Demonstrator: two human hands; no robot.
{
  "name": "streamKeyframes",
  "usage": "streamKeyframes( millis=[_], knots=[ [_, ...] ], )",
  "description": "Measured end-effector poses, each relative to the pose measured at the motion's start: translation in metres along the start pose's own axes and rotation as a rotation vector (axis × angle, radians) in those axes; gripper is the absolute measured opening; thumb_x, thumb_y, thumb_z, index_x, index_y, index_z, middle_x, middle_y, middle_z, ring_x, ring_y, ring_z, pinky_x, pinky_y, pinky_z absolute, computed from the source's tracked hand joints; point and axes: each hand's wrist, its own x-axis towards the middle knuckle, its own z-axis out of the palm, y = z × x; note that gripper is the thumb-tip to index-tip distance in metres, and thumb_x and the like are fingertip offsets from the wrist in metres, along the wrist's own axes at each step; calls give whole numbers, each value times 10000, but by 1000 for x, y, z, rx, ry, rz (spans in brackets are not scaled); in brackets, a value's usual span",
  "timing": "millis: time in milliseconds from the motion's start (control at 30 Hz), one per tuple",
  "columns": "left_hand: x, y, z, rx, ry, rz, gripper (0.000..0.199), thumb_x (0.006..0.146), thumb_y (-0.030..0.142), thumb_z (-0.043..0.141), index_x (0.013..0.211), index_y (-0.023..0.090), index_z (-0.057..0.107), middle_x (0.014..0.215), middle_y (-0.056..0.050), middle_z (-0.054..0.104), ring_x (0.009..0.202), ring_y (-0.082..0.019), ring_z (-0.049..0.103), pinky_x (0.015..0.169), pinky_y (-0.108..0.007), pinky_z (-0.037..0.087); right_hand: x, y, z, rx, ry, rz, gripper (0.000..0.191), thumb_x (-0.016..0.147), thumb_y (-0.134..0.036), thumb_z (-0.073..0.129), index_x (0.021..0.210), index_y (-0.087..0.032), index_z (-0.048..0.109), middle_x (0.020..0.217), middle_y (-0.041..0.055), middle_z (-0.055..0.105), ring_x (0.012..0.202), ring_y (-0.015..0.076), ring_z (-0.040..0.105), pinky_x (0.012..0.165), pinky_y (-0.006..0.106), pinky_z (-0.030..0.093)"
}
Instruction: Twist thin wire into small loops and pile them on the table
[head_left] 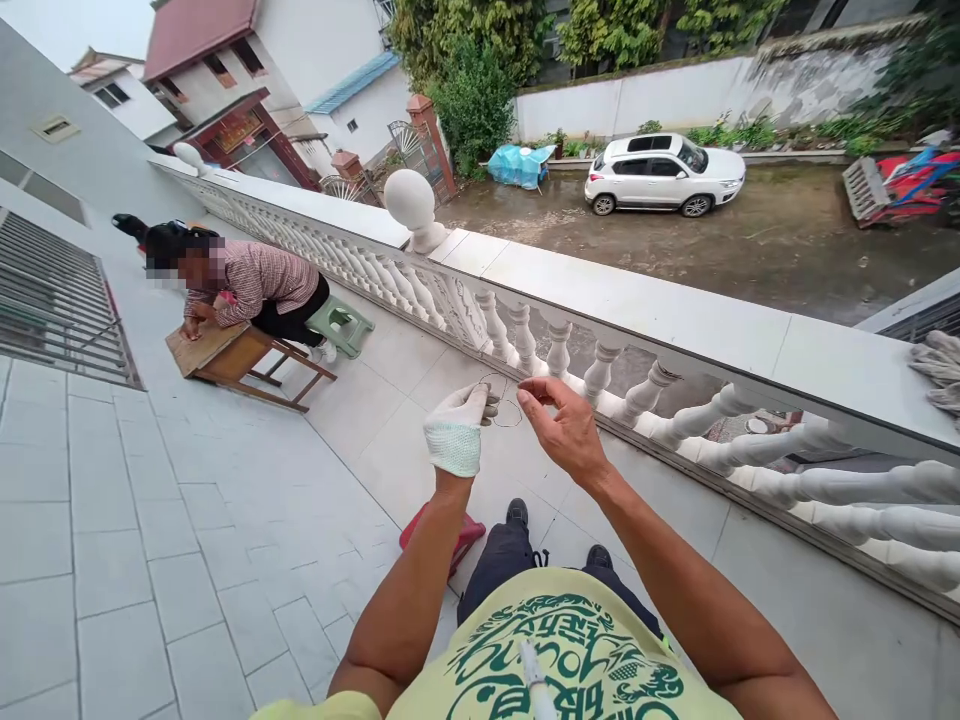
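Note:
My left hand (459,415) wears a white knitted glove with a pale green cuff. Its fingers are curled round a thin dark wire (508,426), which bends into loose loops in the gap between my hands. Bare and slightly higher, my right hand (562,425) has thumb and forefinger pinched together at the wire's right side. The exact spot where the fingertips meet the wire is too fine to make out. Both hands are held up in front of my body, above the tiled floor.
A red stool (469,535) stands by my legs. To my right runs a white balustrade (555,350), with a bundle of rope or cloth (937,370) on its rail. At the left, another person (270,280) leans over a wooden desk (217,350) beside a green stool (343,325).

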Motion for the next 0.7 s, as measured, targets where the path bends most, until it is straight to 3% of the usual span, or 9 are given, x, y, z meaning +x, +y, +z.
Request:
streamKeyframes(
  millis=[167,300,533,700],
  knots=[
    [-63,-8,13,74,97,8,298,819,464,784,925,186,790,755,-68,743,779,-227,700,665,-325,513,-25,-2,-19,112,-108,6,205,958,-395,688,1056,-224,742,1025,71,779,943,234,717,802,361,545],
    [-104,-15,4,80,166,-14,202,802,394,802,918,229,796,692,-55,723,815,-269,696,675,-368,506,-52,-3,-16,194,-141,33,160,965,-340,650,934,-224,756,897,48,776,845,213,712,754,341,536],
    [-149,-21,-36,30,203,-1,230,755,402,827,925,248,811,733,-70,742,786,-263,672,609,-356,462,-90,-26,-2,291,-178,106,165,934,-367,687,916,-217,752,864,46,770,847,206,703,786,344,535],
    [-163,-26,-81,-54,203,-48,293,774,437,800,962,212,797,810,-72,764,737,-203,644,564,-296,412,-106,-36,23,537,-400,286,252,841,-430,803,930,-198,760,863,51,770,850,199,707,864,370,559]
  ],
)
